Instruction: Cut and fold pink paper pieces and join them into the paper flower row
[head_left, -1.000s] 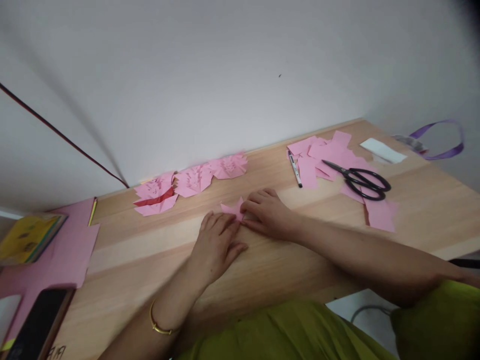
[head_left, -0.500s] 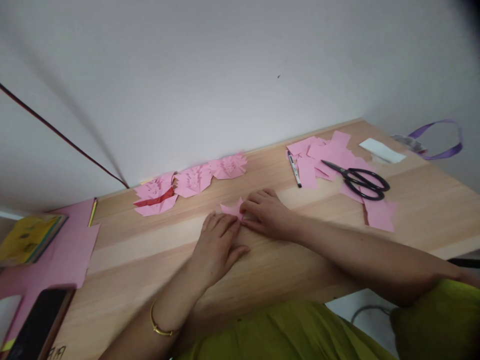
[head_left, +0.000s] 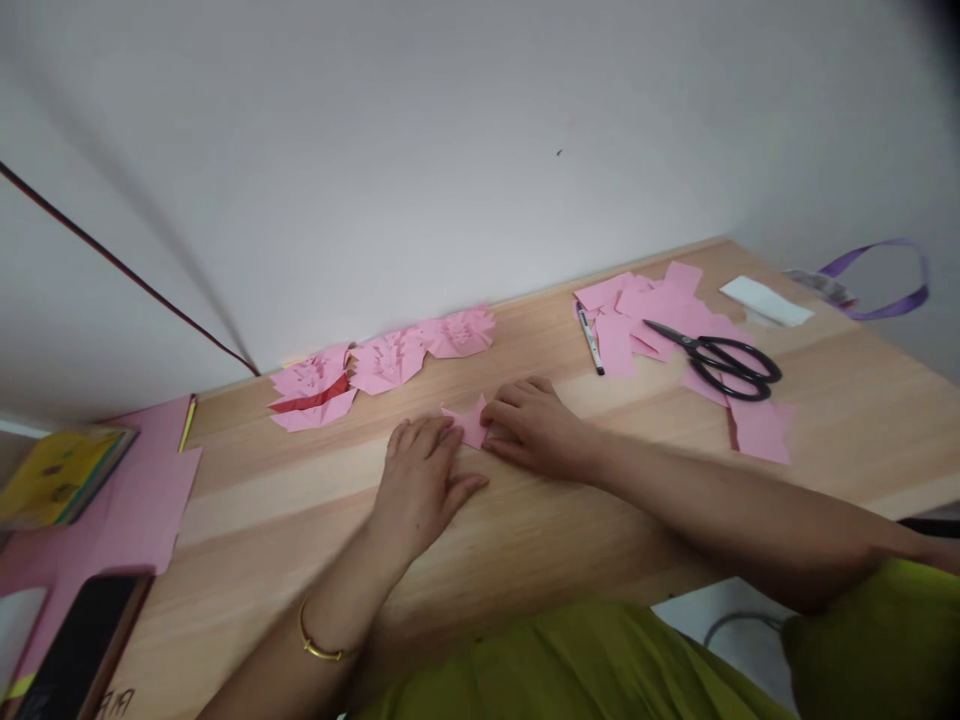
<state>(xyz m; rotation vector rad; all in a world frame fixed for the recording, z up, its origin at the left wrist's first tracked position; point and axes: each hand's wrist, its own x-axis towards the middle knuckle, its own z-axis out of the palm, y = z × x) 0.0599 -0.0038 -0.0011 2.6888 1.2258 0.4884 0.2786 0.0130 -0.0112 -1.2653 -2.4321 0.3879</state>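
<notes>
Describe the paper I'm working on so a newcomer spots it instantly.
On the wooden table, find the gap between the left hand and right hand. There lies a small pink paper with pointed tips, the only pink piece at either hand.

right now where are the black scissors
In the head view, the scissors lie toward the right of the table, partly over pink paper scraps, right of the pen.

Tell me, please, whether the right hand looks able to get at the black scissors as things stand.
Probably yes: the scissors lie uncovered over pink scraps, and nothing visible stands between them and the right hand, though it would likely have to leave the small pink paper first.
</notes>
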